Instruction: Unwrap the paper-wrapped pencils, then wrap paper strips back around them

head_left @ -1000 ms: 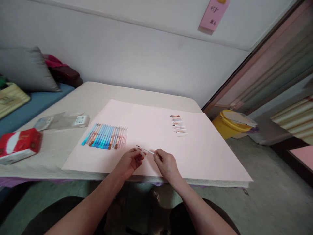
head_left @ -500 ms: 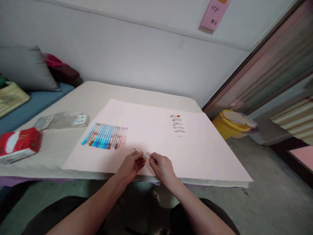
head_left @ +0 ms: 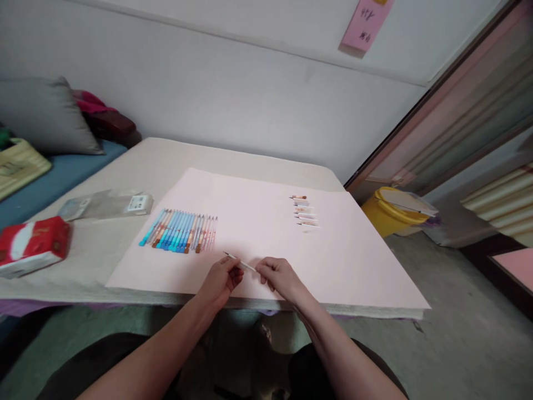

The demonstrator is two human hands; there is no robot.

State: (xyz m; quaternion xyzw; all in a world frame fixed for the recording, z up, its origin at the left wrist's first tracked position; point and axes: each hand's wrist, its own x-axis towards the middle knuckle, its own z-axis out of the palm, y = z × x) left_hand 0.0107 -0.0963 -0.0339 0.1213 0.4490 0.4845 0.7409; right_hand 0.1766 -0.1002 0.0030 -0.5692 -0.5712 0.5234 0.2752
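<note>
A slim white pen [head_left: 249, 266] with a dark tip slants between my hands, just above the pink sheet [head_left: 254, 222]. My left hand [head_left: 222, 278] pinches it close to the dark tip, which points up and left. At its other end my right hand [head_left: 278, 275] has thumb and forefinger closed on it. A row of capped pens [head_left: 179, 230] in blue, brown, grey and pink lies side by side to the left of my hands. Several short pens [head_left: 305, 211] with dark tips lie in a column farther off to the right.
A clear plastic sleeve [head_left: 110, 204] and a red-and-white tissue pack [head_left: 35, 244] lie on the table's left side. Past the right edge stands a yellow bucket [head_left: 383, 214]. A grey cushion [head_left: 48, 116] rests on the blue seat at left, and a wall [head_left: 233, 89] closes the back.
My right hand has shifted slightly right and turned, its fingers now nearer the pen's end. The pen and my left hand have moved a little to the left.
</note>
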